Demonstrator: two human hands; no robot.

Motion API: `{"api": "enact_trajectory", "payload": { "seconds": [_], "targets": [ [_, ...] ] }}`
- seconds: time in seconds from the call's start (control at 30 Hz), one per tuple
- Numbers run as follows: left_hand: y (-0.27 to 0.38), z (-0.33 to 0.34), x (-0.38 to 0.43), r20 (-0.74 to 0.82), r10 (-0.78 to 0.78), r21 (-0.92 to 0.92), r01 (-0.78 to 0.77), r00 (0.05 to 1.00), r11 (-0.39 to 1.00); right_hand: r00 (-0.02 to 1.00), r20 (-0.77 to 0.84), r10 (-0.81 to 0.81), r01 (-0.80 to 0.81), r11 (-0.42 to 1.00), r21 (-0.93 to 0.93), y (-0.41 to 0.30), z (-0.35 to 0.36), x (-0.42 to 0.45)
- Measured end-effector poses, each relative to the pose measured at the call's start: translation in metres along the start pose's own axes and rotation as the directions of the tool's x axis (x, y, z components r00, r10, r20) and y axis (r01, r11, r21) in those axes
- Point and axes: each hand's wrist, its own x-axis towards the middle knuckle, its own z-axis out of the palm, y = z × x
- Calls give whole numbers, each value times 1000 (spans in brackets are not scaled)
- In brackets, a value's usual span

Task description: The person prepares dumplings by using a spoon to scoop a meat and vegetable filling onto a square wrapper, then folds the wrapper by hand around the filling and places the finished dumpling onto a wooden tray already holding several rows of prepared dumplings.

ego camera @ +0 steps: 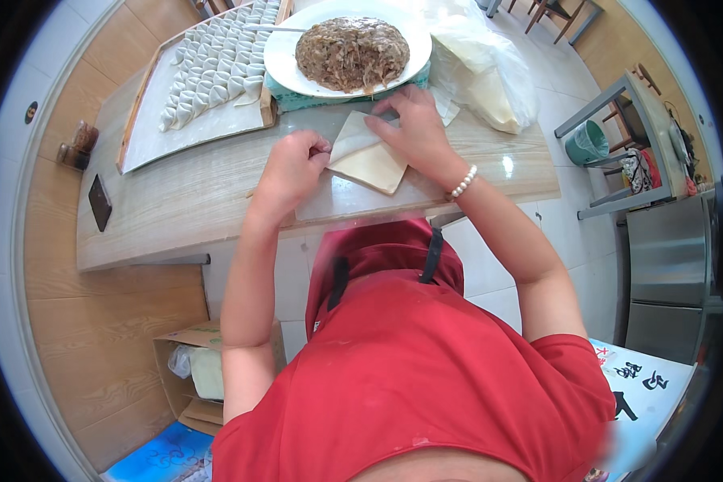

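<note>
Before me on the table lies a stack of pale square dough wrappers (370, 167). A thinner, whiter top wrapper (354, 134) is partly raised and stretches beyond the stack toward the plate. My left hand (294, 162) has its fingers curled in a pinch at that sheet's left corner. Over the sheet's right side reaches my right hand (414, 128), its thumb and fingers bent; whether they grip the sheet is hidden. A white oval plate (280, 63) just past my hands carries a mound of brown minced filling (352, 54). A flat utensil (274, 28) rests across the plate's left rim.
Rows of folded wontons (217, 75) fill part of a wood-edged tray (181, 147) at left. Under the plate is a green package (298, 101). A plastic bag of wrappers (488, 72) stands at right. A dark phone (100, 202) and small jars (79, 144) lie far left.
</note>
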Motion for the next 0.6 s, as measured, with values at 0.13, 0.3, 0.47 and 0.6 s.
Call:
{"api": "enact_trajectory", "payload": {
  "seconds": [0.13, 0.3, 0.47, 0.6],
  "targets": [
    [2, -8, 1, 20, -62, -87, 63, 998, 994, 973, 26, 229, -229, 973, 14, -9, -18, -6],
    [22, 0, -14, -28, -118, -335, 102, 993, 937, 617, 705, 349, -758, 24, 652, -39, -39, -44],
    [31, 31, -25, -193, 43, -233, -88, 980, 969, 833, 415, 366, -385, -157, 910, -64, -9, -45],
    [46, 36, -37, -344, 214, -33, -239, 914, 970, 843, 348, 410, -341, -94, 935, -63, -11, -41]
  ]
}}
